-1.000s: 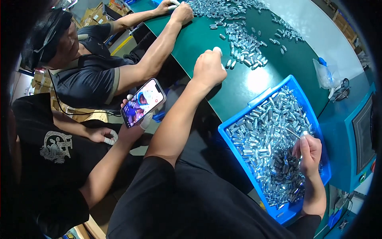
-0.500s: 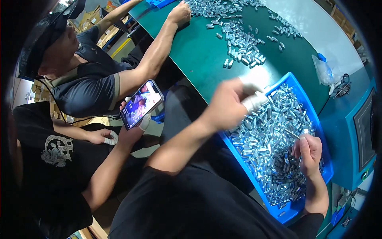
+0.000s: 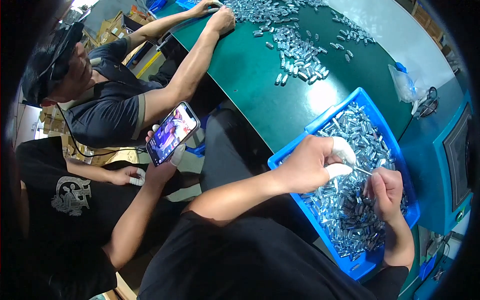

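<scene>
My left hand (image 3: 315,165) is over the blue tray (image 3: 300,141), with white finger cots on its thumb and forefinger. Those fingertips curl toward each other in a pinch, and whatever is between them is hidden. Closed around a thin metal rod (image 3: 363,170), my right hand (image 3: 387,192) is above the tray's right side. The rod points left and its tip reaches close to my left fingertips; I cannot tell if they touch. Beneath both hands lies a heap of small shiny metal sleeves (image 3: 330,215) filling the tray.
More metal sleeves (image 3: 300,57) lie scattered on the green table (image 3: 250,100). A teal machine (image 3: 435,170) stands at the right, near a clear plastic bag (image 3: 405,85) and scissors (image 3: 430,100). At left, one person holds a phone (image 3: 172,134); another person's hand (image 3: 222,21) reaches the far sleeves.
My left hand has come down and right from the tray's far edge, closer to the rod. My right hand stays nearly in place. The far person's other hand now shows at the table.
</scene>
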### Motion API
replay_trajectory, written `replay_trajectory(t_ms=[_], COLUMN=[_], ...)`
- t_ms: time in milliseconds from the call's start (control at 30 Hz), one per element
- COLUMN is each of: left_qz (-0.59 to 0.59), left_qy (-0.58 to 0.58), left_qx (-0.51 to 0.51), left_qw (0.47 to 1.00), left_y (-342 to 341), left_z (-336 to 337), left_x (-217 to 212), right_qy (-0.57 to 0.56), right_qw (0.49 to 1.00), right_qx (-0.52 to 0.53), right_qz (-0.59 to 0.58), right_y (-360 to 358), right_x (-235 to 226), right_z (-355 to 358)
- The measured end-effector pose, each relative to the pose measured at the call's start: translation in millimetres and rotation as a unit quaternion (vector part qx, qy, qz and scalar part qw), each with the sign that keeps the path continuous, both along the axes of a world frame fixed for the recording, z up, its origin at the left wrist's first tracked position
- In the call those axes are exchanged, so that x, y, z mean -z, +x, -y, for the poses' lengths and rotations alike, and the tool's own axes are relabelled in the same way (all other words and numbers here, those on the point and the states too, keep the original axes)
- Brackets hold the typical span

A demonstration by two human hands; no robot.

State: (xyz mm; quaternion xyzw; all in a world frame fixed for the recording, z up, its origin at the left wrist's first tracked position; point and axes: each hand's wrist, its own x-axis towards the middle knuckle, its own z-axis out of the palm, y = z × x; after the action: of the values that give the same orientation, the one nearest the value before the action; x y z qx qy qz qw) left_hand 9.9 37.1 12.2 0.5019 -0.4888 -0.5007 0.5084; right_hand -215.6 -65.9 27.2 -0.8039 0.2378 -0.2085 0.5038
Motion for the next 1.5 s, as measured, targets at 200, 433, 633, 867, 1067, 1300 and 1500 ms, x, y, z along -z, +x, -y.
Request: replay_trajectory(t_ms=[200,433,633,867,1067,1300,1500], left_qz=[-0.212,0.082,0.15,0.19,0.308,0.49,0.54], left_qy=[0.079,-0.202,-0.294,-0.237,-0.275,-0.097,-0.066], left_qx=[0.073,0.015,-0.041,-0.045,-0.068,-0.298,-0.274], left_qw=[0.971,0.976,0.943,0.952,0.908,0.813,0.793], left_y=[-20,-28,-30,-16,24,119,150], left_z=[3,2,11,4,8,54,57], left_x=[4,8,12,2,-10,42,56], right_qy=[-0.207,0.132,0.243,0.074,0.065,0.101,0.068], right_qw=[0.974,0.988,0.969,0.996,0.996,0.994,0.997], right_qx=[-0.088,-0.083,-0.018,-0.038,0.054,0.023,0.008], right_qz=[0.002,-0.02,-0.043,-0.019,0.02,0.04,0.032], right_y=[7,-3,-2,0,-2,-2,2], right_x=[-1,-6,6,-9,-4,1,-3], right_z=[1,-4,-5,-3,5,7,3])
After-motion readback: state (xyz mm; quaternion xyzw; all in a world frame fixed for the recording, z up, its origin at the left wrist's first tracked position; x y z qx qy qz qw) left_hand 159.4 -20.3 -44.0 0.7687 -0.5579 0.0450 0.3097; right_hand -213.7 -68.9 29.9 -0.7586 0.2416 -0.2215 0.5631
